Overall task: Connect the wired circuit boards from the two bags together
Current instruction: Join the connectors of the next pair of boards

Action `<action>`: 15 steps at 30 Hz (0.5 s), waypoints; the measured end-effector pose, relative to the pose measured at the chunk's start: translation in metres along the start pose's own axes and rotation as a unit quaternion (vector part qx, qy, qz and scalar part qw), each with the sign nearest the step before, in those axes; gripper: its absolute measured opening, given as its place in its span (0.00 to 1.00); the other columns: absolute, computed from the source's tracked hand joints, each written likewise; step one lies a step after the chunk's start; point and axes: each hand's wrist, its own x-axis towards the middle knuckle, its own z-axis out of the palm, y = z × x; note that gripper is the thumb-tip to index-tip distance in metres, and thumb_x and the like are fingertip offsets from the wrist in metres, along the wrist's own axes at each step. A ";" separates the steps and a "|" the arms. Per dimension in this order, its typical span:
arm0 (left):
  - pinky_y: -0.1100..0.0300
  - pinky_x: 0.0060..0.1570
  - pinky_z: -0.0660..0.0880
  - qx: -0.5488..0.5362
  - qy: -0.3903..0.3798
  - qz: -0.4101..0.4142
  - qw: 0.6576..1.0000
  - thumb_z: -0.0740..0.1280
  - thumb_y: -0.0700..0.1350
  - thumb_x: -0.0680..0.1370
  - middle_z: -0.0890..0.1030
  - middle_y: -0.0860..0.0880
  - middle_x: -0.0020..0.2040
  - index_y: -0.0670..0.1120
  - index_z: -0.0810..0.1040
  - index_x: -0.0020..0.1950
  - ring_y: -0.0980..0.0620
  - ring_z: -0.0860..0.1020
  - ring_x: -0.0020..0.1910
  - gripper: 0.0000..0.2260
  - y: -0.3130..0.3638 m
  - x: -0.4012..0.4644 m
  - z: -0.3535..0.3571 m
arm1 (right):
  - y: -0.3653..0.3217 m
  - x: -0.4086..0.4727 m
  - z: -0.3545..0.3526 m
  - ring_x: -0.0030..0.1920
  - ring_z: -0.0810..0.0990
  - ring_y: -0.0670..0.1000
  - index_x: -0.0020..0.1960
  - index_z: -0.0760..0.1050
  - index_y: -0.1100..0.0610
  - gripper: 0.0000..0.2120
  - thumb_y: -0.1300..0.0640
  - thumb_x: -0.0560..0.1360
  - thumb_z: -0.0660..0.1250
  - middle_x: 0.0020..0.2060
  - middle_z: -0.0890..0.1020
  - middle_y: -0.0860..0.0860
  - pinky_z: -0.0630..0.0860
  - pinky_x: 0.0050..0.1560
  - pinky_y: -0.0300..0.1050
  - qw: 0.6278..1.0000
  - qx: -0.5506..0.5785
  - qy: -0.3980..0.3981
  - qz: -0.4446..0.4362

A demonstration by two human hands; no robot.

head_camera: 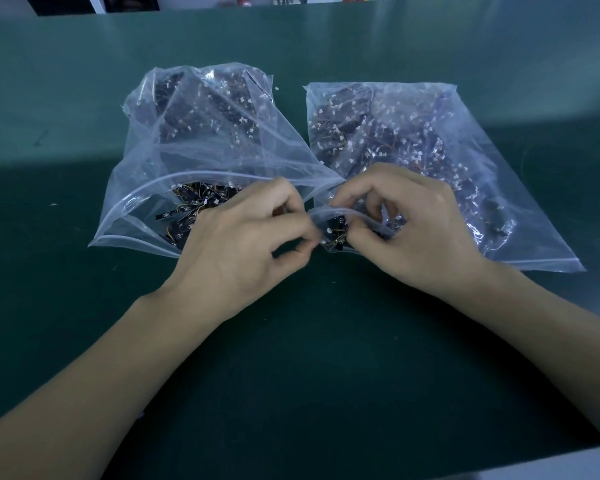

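Note:
Two clear zip bags lie side by side on the green mat, both full of small black circuit boards with thin wires and white connectors. The left bag (201, 133) gapes open toward me, with boards (191, 206) showing in its mouth. The right bag (430, 140) lies flatter. My left hand (243, 244) and my right hand (406, 226) meet between the bag mouths, fingertips curled in. Together they pinch a small black wired board (335, 233) at the right bag's opening. Which fingers grip which part is hard to tell.
The green table mat (291, 375) spreads wide in front of and behind the bags. Its near edge shows at the bottom right. Beyond the far edge, dark shelving and small red items stand at the top.

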 end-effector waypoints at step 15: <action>0.57 0.32 0.65 0.112 -0.107 0.027 0.988 0.50 0.62 0.87 0.86 0.54 0.40 0.61 0.81 0.68 0.45 0.85 0.37 0.22 0.017 0.003 0.001 | 0.000 -0.001 0.001 0.33 0.77 0.55 0.50 0.85 0.58 0.11 0.72 0.73 0.73 0.42 0.80 0.45 0.76 0.38 0.49 1.000 0.007 -0.014 -0.006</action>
